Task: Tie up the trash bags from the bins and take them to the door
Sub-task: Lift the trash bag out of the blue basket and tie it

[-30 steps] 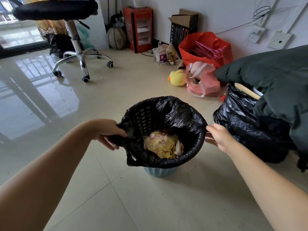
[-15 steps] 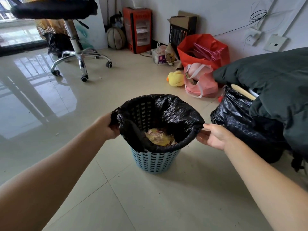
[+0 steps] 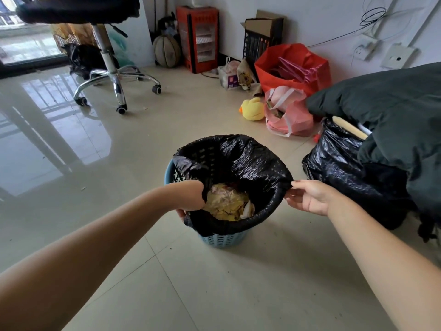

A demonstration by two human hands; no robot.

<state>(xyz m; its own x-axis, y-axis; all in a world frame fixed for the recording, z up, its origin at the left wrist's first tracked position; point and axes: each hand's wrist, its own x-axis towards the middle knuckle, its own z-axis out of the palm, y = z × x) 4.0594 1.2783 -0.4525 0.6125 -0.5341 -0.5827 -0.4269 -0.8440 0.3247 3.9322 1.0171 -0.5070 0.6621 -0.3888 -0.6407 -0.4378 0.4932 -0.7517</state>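
On the tiled floor below me stands the bin, pale blue, with the black bag lining it; the far-left rim shows bare, so I judge the bag is half peeled off for gathering. Both arms reach to opposite sides so the mouth can be drawn together evenly. My left hand curls round a bunch of film at the near-left edge, its fingers mostly hidden behind the plastic. My right hand pinches the right edge between thumb and fingers. Yellowish trash lies low inside; what it is, I cannot make out.
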